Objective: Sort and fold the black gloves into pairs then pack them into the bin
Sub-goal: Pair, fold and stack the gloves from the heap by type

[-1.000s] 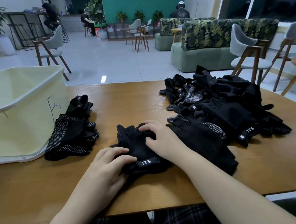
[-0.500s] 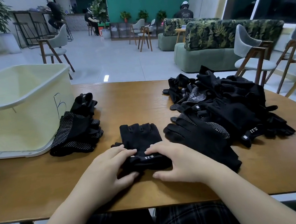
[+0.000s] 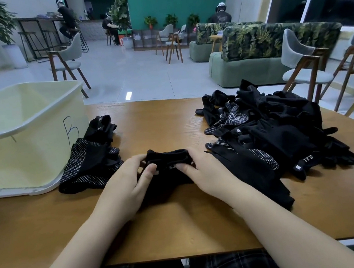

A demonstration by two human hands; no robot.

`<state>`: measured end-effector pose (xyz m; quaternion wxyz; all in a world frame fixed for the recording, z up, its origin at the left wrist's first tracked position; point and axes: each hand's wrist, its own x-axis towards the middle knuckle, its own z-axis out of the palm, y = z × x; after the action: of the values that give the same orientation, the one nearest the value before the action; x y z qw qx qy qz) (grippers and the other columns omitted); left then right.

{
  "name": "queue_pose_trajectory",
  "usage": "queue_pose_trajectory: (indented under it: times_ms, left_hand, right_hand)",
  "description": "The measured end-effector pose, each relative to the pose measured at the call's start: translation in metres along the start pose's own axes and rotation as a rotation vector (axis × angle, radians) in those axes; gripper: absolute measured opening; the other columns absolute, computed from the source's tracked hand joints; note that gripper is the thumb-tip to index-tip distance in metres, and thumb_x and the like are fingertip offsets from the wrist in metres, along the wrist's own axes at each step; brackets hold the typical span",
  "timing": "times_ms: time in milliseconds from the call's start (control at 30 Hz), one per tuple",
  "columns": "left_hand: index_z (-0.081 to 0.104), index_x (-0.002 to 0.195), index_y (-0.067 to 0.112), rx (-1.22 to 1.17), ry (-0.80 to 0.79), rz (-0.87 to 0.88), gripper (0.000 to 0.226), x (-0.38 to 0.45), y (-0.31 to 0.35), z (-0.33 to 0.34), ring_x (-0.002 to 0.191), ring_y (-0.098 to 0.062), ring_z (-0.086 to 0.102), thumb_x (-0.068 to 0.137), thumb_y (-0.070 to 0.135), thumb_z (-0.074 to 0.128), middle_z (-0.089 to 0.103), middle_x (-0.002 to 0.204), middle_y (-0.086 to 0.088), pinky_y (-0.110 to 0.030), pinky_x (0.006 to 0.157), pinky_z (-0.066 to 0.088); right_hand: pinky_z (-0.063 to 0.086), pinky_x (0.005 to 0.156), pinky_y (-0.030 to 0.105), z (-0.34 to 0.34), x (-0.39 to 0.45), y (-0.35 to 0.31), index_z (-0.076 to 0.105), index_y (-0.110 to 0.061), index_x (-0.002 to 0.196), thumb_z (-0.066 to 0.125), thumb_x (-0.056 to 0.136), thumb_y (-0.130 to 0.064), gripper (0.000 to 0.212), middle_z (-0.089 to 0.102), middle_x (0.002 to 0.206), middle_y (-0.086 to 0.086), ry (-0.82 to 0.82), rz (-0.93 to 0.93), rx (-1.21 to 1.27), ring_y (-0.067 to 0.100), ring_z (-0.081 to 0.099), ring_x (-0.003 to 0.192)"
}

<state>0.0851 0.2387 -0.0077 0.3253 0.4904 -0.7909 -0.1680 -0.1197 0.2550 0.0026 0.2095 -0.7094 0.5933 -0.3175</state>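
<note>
You sit at a rounded brown wooden worktop (image 3: pixel 170 121) in a wide lounge with a pale tiled floor, a teal far wall, grey-cushioned wooden chairs (image 3: pixel 69 57) and a green sofa with a leaf-print back (image 3: pixel 272 51) off to the right.

At the centre near you, both your hands hold a folded pair of black fabric gloves (image 3: pixel 170 159) with a white "5.11" mark on the cuff. Your left hand (image 3: pixel 120 187) grips the bundle's left end, its fingers (image 3: pixel 138 159) curled over the far edge and the thumb pressed on the near face. Your right hand (image 3: pixel 206 172) grips the right end the same way, fingers curled round it and the thumb beside the white mark. The bundle sits low over the worktop; you cannot tell whether its underside touches the wood.

To the right lies a loose heap of unsorted black gloves (image 3: pixel 280 131), some showing white-dotted palms, the nearest one reaching just beside your right wrist. To the left, a small stack of folded black gloves with white-dotted palms (image 3: pixel 89 164) lies against the side of the pale yellow plastic bin (image 3: pixel 31 153), which stands at the left edge and bears a handwritten blue letter "B".
</note>
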Motion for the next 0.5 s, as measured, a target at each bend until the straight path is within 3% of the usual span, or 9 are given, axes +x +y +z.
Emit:
queue_pose_trajectory:
  times_ms: [100, 233, 367, 500]
  left_hand:
    - [0.034, 0.139, 0.021, 0.064, 0.016, -0.053, 0.052, 0.006, -0.001, 0.005, 0.100, -0.015, 0.052, 0.093, 0.042, 0.048, 0.057, 0.107, 0.005, -0.026, 0.080, 0.036]
    - [0.038, 0.129, 0.014, 0.130, 0.098, -0.089, 0.044, 0.015, 0.001, 0.012, 0.090, -0.027, 0.056, 0.093, 0.034, 0.052, 0.060, 0.091, -0.007, -0.038, 0.077, 0.045]
    - [0.043, 0.108, 0.014, 0.201, 0.098, -0.096, 0.026, 0.022, 0.004, 0.014, 0.081, -0.029, 0.053, 0.093, 0.032, 0.053, 0.058, 0.086, -0.011, -0.036, 0.065, 0.039]
    - [0.050, 0.101, 0.014, 0.219, 0.077, -0.046, 0.016, 0.023, 0.003, 0.010, 0.082, -0.029, 0.050, 0.093, 0.026, 0.056, 0.056, 0.081, -0.010, -0.037, 0.067, 0.039]
  right_hand:
    - [0.037, 0.066, 0.015, 0.005, 0.012, -0.002, 0.050, -0.020, 0.118, 0.054, 0.095, -0.034, 0.027, 0.053, 0.095, -0.014, 0.036, 0.065, -0.010, 0.008, 0.052, 0.090]
    - [0.038, 0.090, 0.027, 0.011, 0.027, -0.007, 0.041, -0.017, 0.135, 0.054, 0.096, -0.031, 0.043, 0.047, 0.132, 0.001, 0.025, 0.100, -0.139, 0.019, 0.047, 0.119]
    - [0.037, 0.092, 0.032, 0.011, 0.043, -0.013, 0.050, -0.018, 0.127, 0.050, 0.094, -0.031, 0.035, 0.052, 0.126, 0.002, -0.063, 0.041, -0.366, 0.021, 0.042, 0.119]
    - [0.045, 0.085, 0.031, 0.007, 0.058, -0.019, 0.044, -0.020, 0.131, 0.053, 0.090, -0.030, 0.043, 0.058, 0.124, 0.002, -0.243, 0.088, -0.241, 0.020, 0.053, 0.107]
